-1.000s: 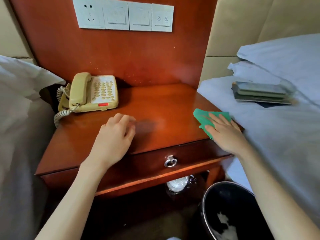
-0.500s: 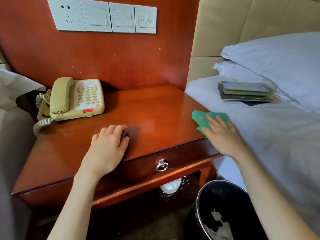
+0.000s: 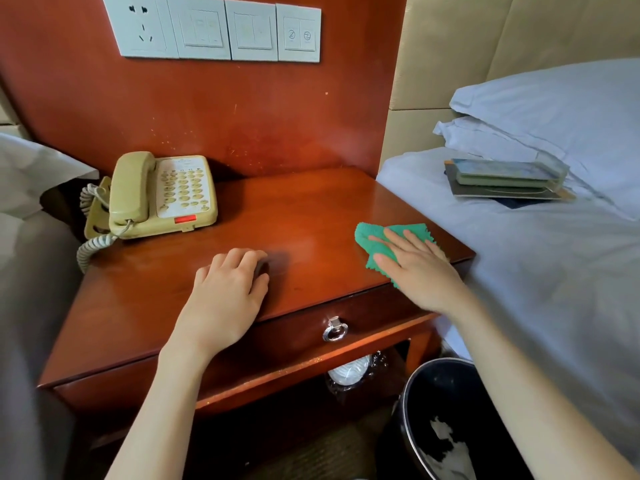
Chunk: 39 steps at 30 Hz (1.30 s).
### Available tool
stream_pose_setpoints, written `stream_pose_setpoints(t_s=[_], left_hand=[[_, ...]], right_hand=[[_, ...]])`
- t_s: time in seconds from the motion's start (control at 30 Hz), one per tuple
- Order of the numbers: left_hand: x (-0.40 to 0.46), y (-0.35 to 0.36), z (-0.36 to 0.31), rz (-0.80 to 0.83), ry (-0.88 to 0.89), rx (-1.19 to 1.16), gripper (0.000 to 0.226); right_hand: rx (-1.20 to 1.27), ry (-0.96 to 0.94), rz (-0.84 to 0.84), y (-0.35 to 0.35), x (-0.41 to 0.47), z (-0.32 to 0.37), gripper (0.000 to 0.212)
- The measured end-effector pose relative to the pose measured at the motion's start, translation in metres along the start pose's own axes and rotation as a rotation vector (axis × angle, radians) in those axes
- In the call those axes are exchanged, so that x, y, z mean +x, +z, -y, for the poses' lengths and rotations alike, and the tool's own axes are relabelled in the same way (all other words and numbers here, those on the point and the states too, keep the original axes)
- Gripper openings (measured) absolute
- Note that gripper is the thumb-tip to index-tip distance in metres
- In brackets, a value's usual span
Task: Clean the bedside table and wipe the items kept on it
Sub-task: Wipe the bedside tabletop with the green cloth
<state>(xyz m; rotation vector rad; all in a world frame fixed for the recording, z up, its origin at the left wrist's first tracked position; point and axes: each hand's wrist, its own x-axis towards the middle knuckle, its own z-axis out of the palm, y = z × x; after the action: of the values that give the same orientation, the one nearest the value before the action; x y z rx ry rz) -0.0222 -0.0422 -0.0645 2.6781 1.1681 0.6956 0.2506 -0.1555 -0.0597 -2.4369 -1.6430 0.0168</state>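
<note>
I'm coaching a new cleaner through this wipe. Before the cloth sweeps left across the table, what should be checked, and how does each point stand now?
1. Cloth under the right hand, fingers flat on it: ok.
2. Left hand rests on the table in the cloth's path: not ok.
3. Telephone stands at the back left of the tabletop, so that patch is covered: not ok.
4. Phone cord hangs over the left edge, out of the path: ok.
5. Stack of items lies on the bed, off the table: ok.
6. Cloth damp or clean: cannot tell.
</note>
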Motion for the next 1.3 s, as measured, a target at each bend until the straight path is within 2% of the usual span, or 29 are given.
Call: stream_pose_setpoints(t_s=[0.17, 0.27, 0.43, 0.53, 0.63, 0.73, 1.0, 1.3], left_hand=[[0.000, 0.000, -0.001, 0.004, -0.005, 0.004, 0.033], [0.000, -0.001, -0.002, 0.012, -0.016, 0.005, 0.035], [0.000, -0.002, -0.003, 0.013, -0.024, 0.000, 0.035], [0.000, -0.002, -0.003, 0.011, -0.034, -0.007, 0.036], [0.000, -0.002, -0.003, 0.017, -0.037, -0.017, 0.037], [0.000, -0.003, -0.003, 0.024, -0.034, -0.009, 0.036], [-0.002, -0.004, -0.004, 0.020, -0.024, -0.002, 0.033], [-0.004, -0.005, -0.008, 0.021, -0.037, 0.028, 0.035]], right_hand=[[-0.027, 0.098, 0.123, -0.012, 0.077, -0.006, 0.055], [-0.032, 0.117, 0.167, -0.014, 0.095, 0.006, 0.056], [-0.022, -0.093, 0.153, -0.007, 0.069, 0.030, 0.053], [-0.046, -0.238, 0.111, -0.001, 0.031, 0.027, 0.052], [-0.022, -0.299, 0.088, -0.004, -0.001, 0.014, 0.051], [0.005, -0.242, 0.103, -0.010, -0.007, -0.002, 0.044], [-0.071, -0.046, 0.105, -0.009, 0.038, -0.011, 0.054], [-0.066, 0.028, 0.132, -0.009, 0.102, -0.014, 0.057]])
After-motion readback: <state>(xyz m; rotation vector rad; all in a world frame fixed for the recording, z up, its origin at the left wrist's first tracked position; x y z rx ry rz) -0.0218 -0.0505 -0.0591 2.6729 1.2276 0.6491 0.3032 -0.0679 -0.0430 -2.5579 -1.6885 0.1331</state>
